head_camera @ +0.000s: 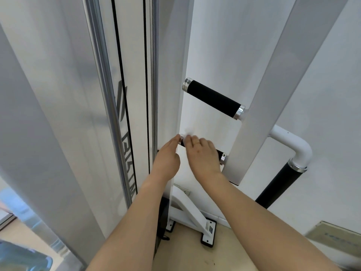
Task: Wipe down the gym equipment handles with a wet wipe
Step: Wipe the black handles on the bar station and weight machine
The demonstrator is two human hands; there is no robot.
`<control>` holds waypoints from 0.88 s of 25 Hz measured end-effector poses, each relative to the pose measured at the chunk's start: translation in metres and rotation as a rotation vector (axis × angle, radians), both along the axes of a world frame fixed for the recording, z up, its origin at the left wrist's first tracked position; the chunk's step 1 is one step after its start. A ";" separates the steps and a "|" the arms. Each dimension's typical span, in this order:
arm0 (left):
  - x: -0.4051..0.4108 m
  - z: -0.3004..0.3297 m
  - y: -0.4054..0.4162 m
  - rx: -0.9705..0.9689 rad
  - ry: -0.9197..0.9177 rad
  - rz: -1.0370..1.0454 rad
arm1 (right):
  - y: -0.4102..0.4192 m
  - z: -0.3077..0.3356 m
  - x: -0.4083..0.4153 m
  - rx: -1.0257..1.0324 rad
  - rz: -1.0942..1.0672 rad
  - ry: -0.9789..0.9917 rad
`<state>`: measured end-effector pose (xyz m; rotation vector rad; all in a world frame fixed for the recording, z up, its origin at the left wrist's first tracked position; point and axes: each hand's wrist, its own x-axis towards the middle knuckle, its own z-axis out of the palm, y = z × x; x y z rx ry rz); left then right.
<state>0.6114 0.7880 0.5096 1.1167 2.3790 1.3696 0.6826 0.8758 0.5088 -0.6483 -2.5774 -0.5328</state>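
The left hand [167, 157] reaches up beside the white upright post [175, 94], its grip released, fingers straight and their tips at the free metal end of the lower handle [219, 153]. Just to its right, the right hand [203, 153] lies over that black handle, its grip curled down around the bar. A blurred white wet wipe [188, 133] shows above its fingertips. The upper handle [213, 98] stands bare.
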 end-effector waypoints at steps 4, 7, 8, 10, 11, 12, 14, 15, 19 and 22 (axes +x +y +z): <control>-0.001 -0.001 -0.004 0.016 -0.022 0.026 | 0.002 0.000 0.006 0.021 -0.041 -0.041; 0.003 -0.002 -0.005 0.032 -0.047 0.020 | -0.003 -0.004 0.028 0.100 -0.250 -0.131; 0.003 -0.001 -0.005 0.036 -0.055 0.024 | -0.007 -0.003 0.024 0.107 -0.272 -0.153; 0.002 0.000 -0.007 0.040 -0.066 0.029 | -0.012 0.004 0.002 0.081 -0.204 -0.114; 0.001 0.001 -0.009 0.047 -0.077 0.030 | -0.014 0.007 -0.009 0.034 -0.125 -0.113; 0.001 0.001 -0.010 0.061 -0.092 0.029 | -0.015 0.009 -0.016 -0.014 -0.066 -0.141; 0.003 0.002 -0.013 0.090 -0.135 0.022 | -0.011 0.010 -0.014 -0.036 -0.024 -0.147; 0.005 0.001 -0.013 0.102 -0.156 0.019 | -0.009 0.009 -0.005 -0.016 -0.026 -0.126; 0.009 0.003 -0.010 0.085 -0.149 0.009 | -0.005 0.006 0.030 0.112 -0.209 -0.190; 0.011 0.008 -0.006 0.047 -0.159 -0.001 | -0.017 0.032 0.039 0.030 -0.169 -0.246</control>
